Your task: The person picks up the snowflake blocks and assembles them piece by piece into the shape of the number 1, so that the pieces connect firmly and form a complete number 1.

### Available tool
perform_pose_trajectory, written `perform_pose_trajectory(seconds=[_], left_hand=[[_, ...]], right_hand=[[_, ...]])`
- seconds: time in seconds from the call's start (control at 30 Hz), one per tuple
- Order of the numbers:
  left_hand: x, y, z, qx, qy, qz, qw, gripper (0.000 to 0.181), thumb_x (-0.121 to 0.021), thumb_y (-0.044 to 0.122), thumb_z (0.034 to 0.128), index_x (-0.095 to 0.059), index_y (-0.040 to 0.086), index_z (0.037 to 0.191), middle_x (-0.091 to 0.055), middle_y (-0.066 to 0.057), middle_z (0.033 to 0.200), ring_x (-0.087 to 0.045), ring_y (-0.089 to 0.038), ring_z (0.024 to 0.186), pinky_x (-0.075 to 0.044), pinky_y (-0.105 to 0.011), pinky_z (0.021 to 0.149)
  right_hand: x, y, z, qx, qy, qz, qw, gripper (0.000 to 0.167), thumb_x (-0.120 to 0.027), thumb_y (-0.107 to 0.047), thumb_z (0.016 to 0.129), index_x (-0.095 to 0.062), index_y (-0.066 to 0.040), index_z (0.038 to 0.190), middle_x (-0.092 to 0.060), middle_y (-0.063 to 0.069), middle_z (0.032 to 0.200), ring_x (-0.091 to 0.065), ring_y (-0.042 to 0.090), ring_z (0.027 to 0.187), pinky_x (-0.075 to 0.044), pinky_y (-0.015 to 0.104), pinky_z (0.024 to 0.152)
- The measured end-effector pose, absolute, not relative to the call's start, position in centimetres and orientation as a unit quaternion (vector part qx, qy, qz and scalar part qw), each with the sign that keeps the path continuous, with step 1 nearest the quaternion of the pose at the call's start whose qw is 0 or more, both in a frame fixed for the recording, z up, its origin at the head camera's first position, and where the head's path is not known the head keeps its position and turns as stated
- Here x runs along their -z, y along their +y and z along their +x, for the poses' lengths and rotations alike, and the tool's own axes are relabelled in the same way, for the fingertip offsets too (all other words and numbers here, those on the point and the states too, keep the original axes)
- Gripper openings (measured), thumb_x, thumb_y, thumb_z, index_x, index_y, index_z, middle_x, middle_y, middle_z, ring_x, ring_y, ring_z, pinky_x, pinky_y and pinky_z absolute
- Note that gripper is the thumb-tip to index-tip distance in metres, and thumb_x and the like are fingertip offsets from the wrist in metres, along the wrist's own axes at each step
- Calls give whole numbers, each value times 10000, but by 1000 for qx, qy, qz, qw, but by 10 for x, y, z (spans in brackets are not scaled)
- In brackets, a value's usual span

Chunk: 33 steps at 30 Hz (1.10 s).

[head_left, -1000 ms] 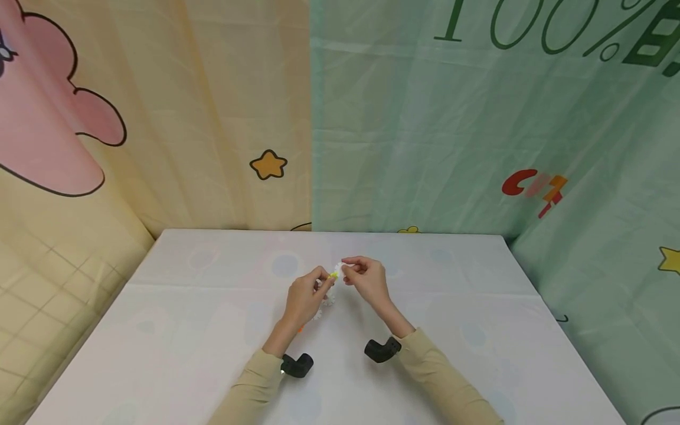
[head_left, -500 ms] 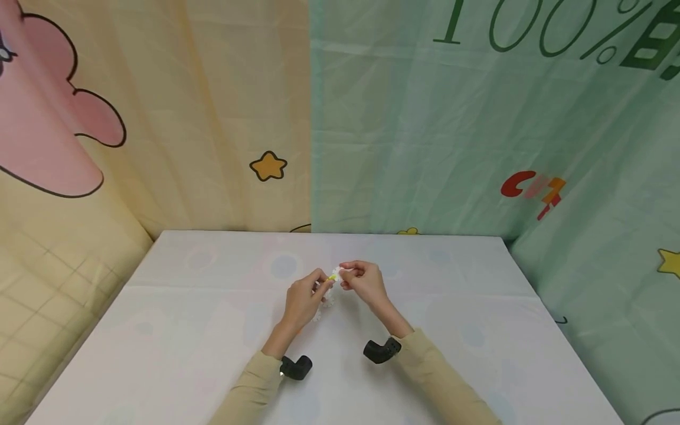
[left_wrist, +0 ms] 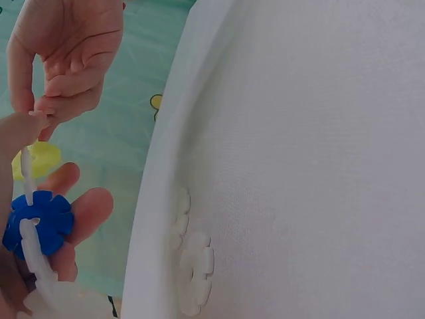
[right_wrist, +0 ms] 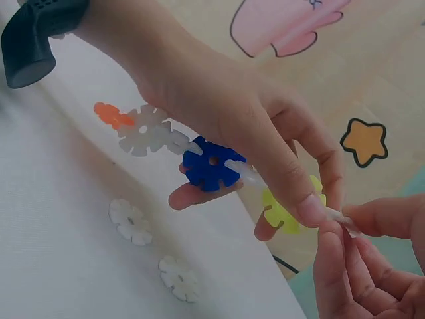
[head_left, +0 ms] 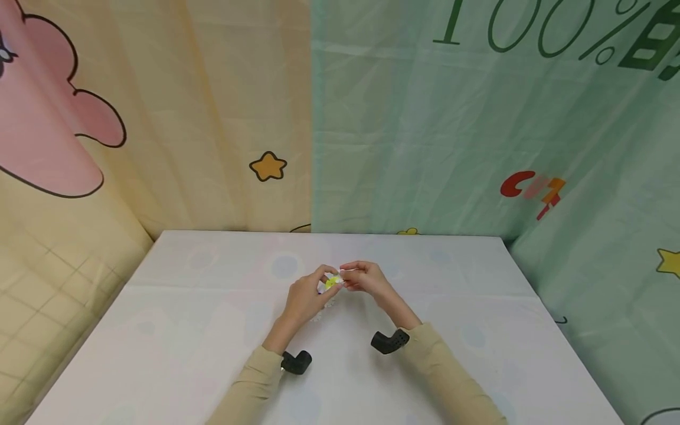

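A chain of interlocking snowflake discs runs under my left hand [head_left: 305, 297]. From its far end come an orange disc [right_wrist: 110, 115], white discs [right_wrist: 143, 130], a blue disc [right_wrist: 211, 164], another white one and a yellow disc [right_wrist: 282, 211]. My left thumb and fingers pinch the chain at the yellow disc, with other fingers behind the blue disc [left_wrist: 41, 223]. At the chain's near end, my right hand [head_left: 370, 280] pinches a white disc [right_wrist: 345, 220] seen edge-on. Fingertips of both hands almost meet there and partly hide the joint.
Two loose white discs, one upper [right_wrist: 131, 221] and one lower [right_wrist: 178, 278], lie on the white-covered table [head_left: 435, 378] below the hands. Printed curtains [head_left: 404, 118] hang behind the table's far edge. A black camera [head_left: 390, 341] sits on each wrist.
My left fingers have spread and shifted slightly right, so more of the yellow disc shows. The right wrist has swung a little outward, its fingertips staying at the chain's end.
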<state>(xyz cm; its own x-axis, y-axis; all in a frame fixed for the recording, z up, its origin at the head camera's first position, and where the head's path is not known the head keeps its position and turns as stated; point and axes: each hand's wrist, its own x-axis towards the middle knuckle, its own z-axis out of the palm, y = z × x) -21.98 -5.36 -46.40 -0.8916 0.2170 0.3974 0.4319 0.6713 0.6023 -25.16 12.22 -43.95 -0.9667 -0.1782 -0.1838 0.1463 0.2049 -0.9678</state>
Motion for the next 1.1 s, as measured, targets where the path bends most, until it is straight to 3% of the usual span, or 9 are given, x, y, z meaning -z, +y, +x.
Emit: perform_pose_trajectory(seconds=[0.23, 0.53, 0.7, 0.93, 1.1], left_hand=[[463, -57, -221, 369, -898, -166, 175, 234, -720, 320, 857, -652, 186, 1036, -708, -66, 838, -456, 31, 384, -389, -193, 490], [460, -68, -221, 361, -910, -133, 156, 228, -701, 321, 874, -672, 179, 1051, -697, -51, 827, -474, -5, 423, -369, -212, 485], [460, -76, -221, 361, -916, -109, 137, 230, -665, 337, 900, -671, 189, 1076, -699, -30, 854, -508, -7, 456, -393, -232, 501], [460, -85, -222, 366, -917, -84, 136, 222, -655, 326, 909, -691, 208, 1094, -721, -37, 940, -549, -4, 478, -404, -263, 499], [458, -88, -220, 375, -917, -75, 116, 275, -638, 349, 918, -698, 223, 1155, -724, -6, 858, -548, -4, 469, -392, -271, 504]], right_hand=[[431, 122, -250, 610, 781, -34, 125, 358, -628, -258, 930, -636, 8, 1170, -688, 60, 943, -629, 78, 705, -548, 239, 701], [452, 119, -253, 557, 825, -62, 69, 238, -664, -178, 893, -676, -25, 1076, -684, 164, 879, -600, 114, 646, -504, 242, 582], [461, 112, -251, 496, 861, -95, 62, 261, -727, -156, 836, -685, -30, 1061, -661, 93, 807, -572, 113, 625, -464, 235, 530], [471, 103, -247, 409, 896, -158, 69, 310, -792, -196, 780, -708, -67, 1049, -677, 58, 863, -608, 98, 699, -464, 214, 586], [474, 98, -244, 344, 921, -172, 66, 340, -819, -244, 752, -721, -83, 1034, -623, 1, 812, -519, 85, 664, -416, 217, 595]])
